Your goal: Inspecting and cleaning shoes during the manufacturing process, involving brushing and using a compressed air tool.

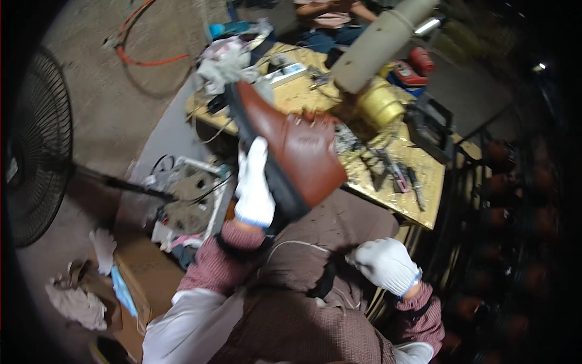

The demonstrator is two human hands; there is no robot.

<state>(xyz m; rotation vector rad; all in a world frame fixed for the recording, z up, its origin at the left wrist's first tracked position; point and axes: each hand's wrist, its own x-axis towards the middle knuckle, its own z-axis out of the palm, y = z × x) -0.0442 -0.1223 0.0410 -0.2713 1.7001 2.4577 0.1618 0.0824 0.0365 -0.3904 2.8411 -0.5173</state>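
A brown leather boot (303, 155) with a thick black sole is held up in front of me, tilted, its toe pointing to the upper left. White-gloved, my left hand (254, 191) grips it along the sole, with the thumb side showing; the other fingers are hidden behind the boot. Laces show at the boot's upper edge, and some pale stuffing sits at its opening. My right hand (388, 265), also gloved in white, is closed over my lap, apart from the boot. Whatever its curled fingers may hold cannot be made out. A black cloth piece (327, 280) lies near it.
Ahead stands a yellowish worktable (427, 203) with hand tools (401, 179), a yellow container (381, 104) and rags (224, 67). A grey cylinder (379, 51) juts over it. A black fan (39, 145) is at left, above a cardboard box (148, 267). Dark racks fill the right; another person sits beyond.
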